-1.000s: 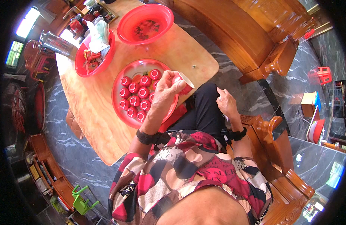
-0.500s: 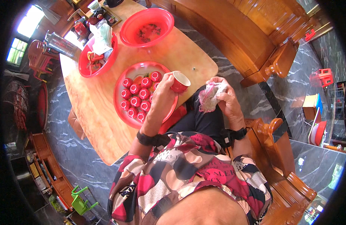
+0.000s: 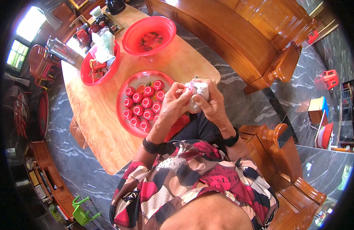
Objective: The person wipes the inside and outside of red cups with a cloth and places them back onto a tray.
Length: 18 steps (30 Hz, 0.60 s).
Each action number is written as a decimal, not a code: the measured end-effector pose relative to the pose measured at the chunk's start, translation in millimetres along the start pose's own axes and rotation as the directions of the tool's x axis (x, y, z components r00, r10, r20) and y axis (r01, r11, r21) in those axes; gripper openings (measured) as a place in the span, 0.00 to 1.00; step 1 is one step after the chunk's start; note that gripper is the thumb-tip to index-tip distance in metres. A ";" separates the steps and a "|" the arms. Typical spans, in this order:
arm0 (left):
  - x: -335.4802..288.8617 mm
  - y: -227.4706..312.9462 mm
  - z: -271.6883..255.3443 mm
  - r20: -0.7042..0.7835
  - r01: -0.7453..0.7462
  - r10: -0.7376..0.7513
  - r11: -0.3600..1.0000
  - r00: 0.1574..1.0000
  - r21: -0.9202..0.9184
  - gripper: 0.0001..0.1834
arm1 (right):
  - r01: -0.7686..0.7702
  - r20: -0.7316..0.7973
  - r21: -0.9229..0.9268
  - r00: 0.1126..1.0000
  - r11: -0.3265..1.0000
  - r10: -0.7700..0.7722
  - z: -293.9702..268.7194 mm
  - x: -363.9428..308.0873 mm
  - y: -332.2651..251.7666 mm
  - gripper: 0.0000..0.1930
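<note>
My left hand (image 3: 172,104) and my right hand (image 3: 212,106) meet just past the table's near edge. Between them is a crumpled white cloth (image 3: 199,90), gripped by my right hand. My left hand's fingers press into the cloth from the left, closed on a small red cup that the cloth almost hides. Just left of my hands, a round red tray (image 3: 123,119) on the wooden table (image 3: 96,126) holds several small red cups (image 3: 143,103), set close together.
Two red basins stand further back: one (image 3: 164,23) holds liquid, the other (image 3: 85,71) holds tissue and small items. A metal kettle (image 3: 62,51) is at the far left. A wooden bench (image 3: 238,46) curves along the right, with a wooden chair (image 3: 284,153) beside me.
My left hand lifted a red cup off the tray and moved right. My right hand came up with the white cloth, and both hands now close round cup and cloth.
</note>
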<state>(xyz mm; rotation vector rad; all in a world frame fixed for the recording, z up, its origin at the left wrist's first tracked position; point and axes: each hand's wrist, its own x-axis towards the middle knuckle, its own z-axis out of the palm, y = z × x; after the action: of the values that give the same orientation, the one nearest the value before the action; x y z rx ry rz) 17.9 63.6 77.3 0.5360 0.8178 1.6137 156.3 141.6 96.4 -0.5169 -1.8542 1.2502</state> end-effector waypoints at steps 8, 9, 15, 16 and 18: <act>1.2 1.0 10.5 -0.036 0.060 -0.065 0.991 0.997 -0.120 0.16 | -0.093 -0.015 0.197 0.995 0.976 0.098 -5.6 -20.9 11.1 0.19; 2.6 0.7 11.4 -0.060 0.079 -0.092 0.979 0.994 -0.190 0.18 | -0.103 -0.014 0.222 0.994 0.970 0.109 -5.9 -23.5 10.9 0.19; 6.8 -12.0 -4.4 0.018 0.126 -0.125 0.984 0.992 -0.129 0.18 | -0.135 0.002 0.184 0.991 0.974 0.137 -12.3 -35.4 18.1 0.17; 7.4 -11.3 -2.1 0.057 0.040 -0.038 0.998 0.998 -0.045 0.17 | -0.136 0.003 0.181 0.991 0.974 0.137 -13.6 -35.2 18.1 0.17; 4.2 -6.8 5.3 0.067 0.047 -0.046 0.999 0.997 -0.017 0.17 | -0.073 -0.035 0.136 0.996 0.988 0.078 -15.8 -34.5 17.7 0.16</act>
<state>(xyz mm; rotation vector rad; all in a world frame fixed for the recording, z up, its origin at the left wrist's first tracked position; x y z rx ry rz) 25.4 69.3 75.2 0.5513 0.7600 1.5515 187.2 133.5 69.3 -0.5384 -1.7173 1.3945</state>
